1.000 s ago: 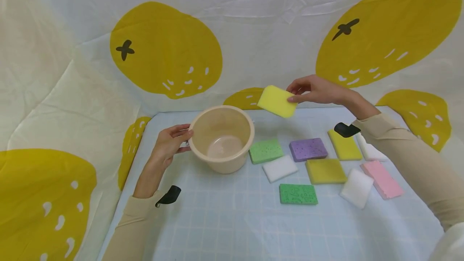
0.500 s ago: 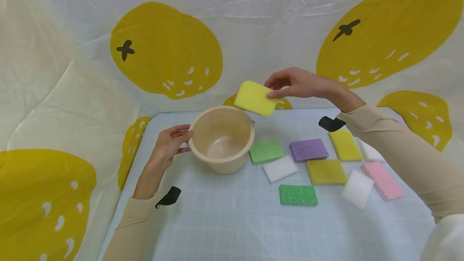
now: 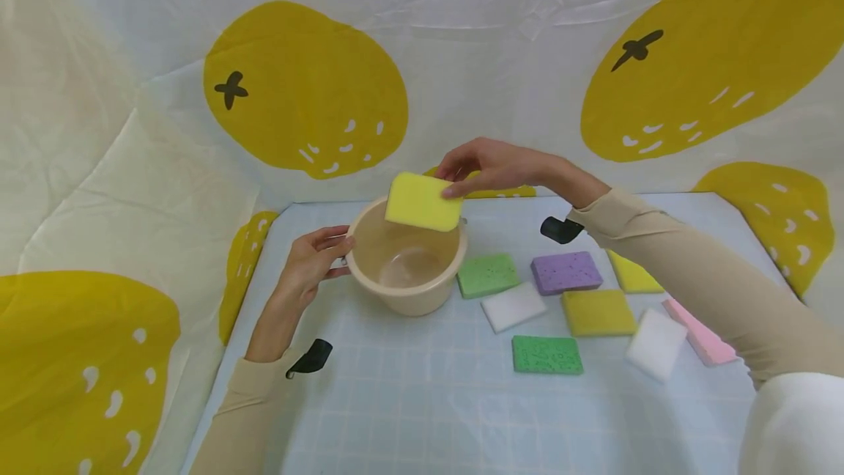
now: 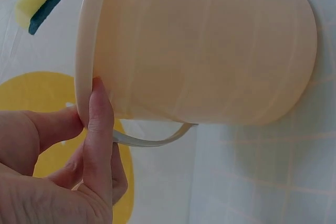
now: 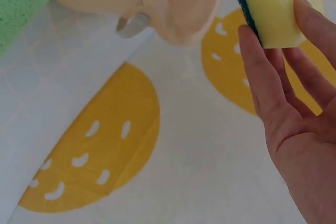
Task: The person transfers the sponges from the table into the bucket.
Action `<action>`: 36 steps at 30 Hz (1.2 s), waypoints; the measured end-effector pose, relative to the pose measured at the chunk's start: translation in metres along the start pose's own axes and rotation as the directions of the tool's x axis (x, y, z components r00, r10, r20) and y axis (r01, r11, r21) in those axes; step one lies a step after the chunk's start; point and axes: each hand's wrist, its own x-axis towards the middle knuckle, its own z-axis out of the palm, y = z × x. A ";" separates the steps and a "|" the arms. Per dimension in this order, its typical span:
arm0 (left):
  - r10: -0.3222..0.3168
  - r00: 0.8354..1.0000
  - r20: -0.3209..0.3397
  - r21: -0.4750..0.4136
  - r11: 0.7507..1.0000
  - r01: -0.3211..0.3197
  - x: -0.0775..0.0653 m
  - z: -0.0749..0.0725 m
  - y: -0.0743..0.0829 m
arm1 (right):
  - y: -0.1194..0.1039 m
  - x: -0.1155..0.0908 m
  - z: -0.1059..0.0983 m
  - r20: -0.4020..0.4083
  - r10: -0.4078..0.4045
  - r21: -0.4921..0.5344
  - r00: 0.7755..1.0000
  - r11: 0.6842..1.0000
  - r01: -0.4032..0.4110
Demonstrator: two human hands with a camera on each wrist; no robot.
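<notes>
A beige plastic bucket (image 3: pixel 409 299) stands upright on the table at the back. My left hand (image 3: pixel 310 262) pinches its rim at the left side; in the left wrist view the thumb and a finger (image 4: pixel 100 124) sit on either side of that rim, near a thin handle (image 4: pixel 152 142). My right hand (image 3: pixel 491 167) pinches a yellow sponge (image 3: pixel 424 202) by its right edge, thumb in front. That sponge is tilted over the back of the bucket's mouth and hides part of the rim. A dark green scouring layer (image 5: pixel 244 6) backs it, seen in the right wrist view.
Right of the bucket lie a light green sponge (image 3: pixel 488 275), a purple sponge (image 3: pixel 567 272), a green sponge (image 3: pixel 547 355), an olive-yellow sponge (image 3: pixel 598 312), two white sponges, a pink sponge (image 3: pixel 700 332) and another yellow sponge (image 3: pixel 634 272). A fabric backdrop (image 3: pixel 481 79) rises behind the table.
My right hand has carried the yellow sponge leftward from beside the bucket to over its mouth, lately dipping lower. My left hand has kept its hold on the rim, and the bucket has stayed put.
</notes>
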 end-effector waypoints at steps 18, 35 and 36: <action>0.019 1.000 -0.004 -0.049 0.999 -0.019 0.002 0.002 -0.002 | 0.008 0.038 0.045 0.160 -0.043 -0.109 0.986 0.992 0.061; -0.017 1.000 -0.016 -0.027 1.000 0.016 0.002 0.003 -0.002 | 0.020 0.064 0.084 0.288 0.007 -0.188 0.958 0.981 0.050; -0.017 1.000 -0.017 -0.027 0.999 0.016 0.002 0.003 -0.001 | 0.021 0.066 0.085 0.290 0.002 -0.195 0.957 0.979 0.057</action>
